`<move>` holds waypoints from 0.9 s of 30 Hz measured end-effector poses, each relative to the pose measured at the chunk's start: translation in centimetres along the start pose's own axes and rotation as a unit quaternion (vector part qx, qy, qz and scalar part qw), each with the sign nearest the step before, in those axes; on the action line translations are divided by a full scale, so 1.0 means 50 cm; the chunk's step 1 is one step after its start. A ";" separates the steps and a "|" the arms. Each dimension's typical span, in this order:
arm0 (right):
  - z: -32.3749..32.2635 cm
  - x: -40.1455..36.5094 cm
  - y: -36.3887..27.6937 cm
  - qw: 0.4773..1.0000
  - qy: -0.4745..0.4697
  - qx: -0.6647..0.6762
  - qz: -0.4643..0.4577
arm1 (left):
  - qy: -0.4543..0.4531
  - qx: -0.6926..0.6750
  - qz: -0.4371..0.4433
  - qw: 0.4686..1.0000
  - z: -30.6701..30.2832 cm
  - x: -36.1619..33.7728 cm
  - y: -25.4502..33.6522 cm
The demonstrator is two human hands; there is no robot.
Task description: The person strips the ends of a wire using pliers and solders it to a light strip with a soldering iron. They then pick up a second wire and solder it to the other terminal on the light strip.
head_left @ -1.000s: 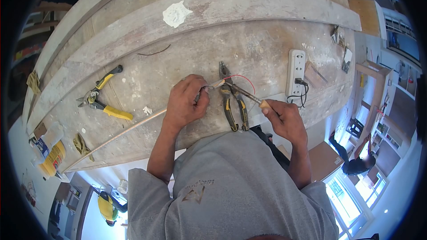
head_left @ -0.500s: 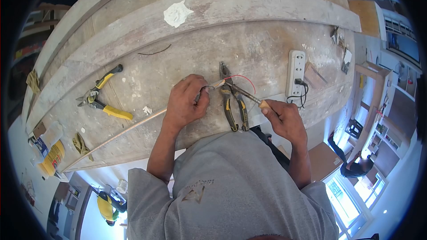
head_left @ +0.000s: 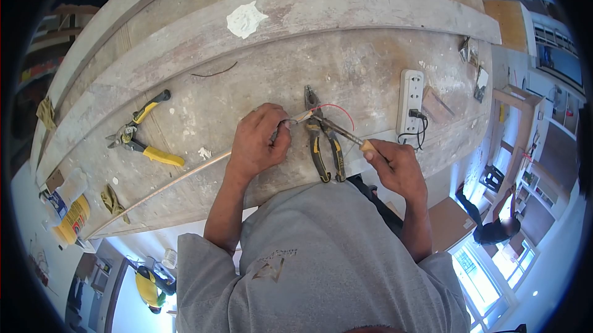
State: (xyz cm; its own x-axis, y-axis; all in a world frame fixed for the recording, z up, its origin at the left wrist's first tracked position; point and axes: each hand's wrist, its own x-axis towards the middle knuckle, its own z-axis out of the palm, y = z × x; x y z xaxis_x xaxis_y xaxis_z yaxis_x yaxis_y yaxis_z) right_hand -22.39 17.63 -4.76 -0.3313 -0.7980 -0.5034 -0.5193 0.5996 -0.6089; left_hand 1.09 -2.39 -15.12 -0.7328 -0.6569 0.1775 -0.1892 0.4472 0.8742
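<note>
My left hand (head_left: 264,135) is closed in a pinch on the end of a long, thin LED strip (head_left: 167,186), which runs off to the lower left along the bench. A red wire (head_left: 338,108) curves away from the pinched end. In my right hand (head_left: 396,166) is a soldering iron with a pale handle (head_left: 367,146) and metal shaft (head_left: 343,132). Its tip meets the strip end and wire just above the combination pliers (head_left: 316,129), whose black-and-yellow handles point toward me. Exactly what touches at the tip is too small to tell.
Yellow-handled snips (head_left: 145,138) lie to the left. A white power strip (head_left: 410,101) with a black plug stands right. A long board (head_left: 370,7) crosses the bench behind. A yellow container (head_left: 73,219) is at the left edge. Two other people are in the background.
Both my hands, the strip and the iron stay almost in place. At the right, the person in dark clothes has shifted, with an arm raised higher.
</note>
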 end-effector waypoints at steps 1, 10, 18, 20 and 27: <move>0.001 0.000 0.002 1.000 0.001 -0.002 -0.003 | 0.000 0.000 0.000 1.000 0.000 0.001 0.001; 0.006 0.001 0.006 1.000 0.006 -0.008 -0.009 | 0.001 0.000 0.008 1.000 -0.001 0.002 0.001; 0.003 0.001 0.002 1.000 0.003 -0.007 0.000 | 0.003 -0.001 0.006 1.000 0.000 0.001 0.000; 0.004 0.002 0.004 1.000 0.008 -0.005 -0.008 | 0.002 0.001 0.006 1.000 0.000 0.000 0.000; 0.004 0.003 0.001 1.000 0.004 -0.012 0.001 | 0.005 0.004 0.008 1.000 0.000 -0.001 0.000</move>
State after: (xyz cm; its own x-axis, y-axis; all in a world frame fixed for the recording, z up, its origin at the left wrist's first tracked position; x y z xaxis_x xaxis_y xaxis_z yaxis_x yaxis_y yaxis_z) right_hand -22.31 17.55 -4.98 -0.3383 -0.7968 -0.5007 -0.5367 0.6004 -0.5928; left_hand 1.11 -2.36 -15.13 -0.7294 -0.6554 0.1958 -0.1821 0.4620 0.8680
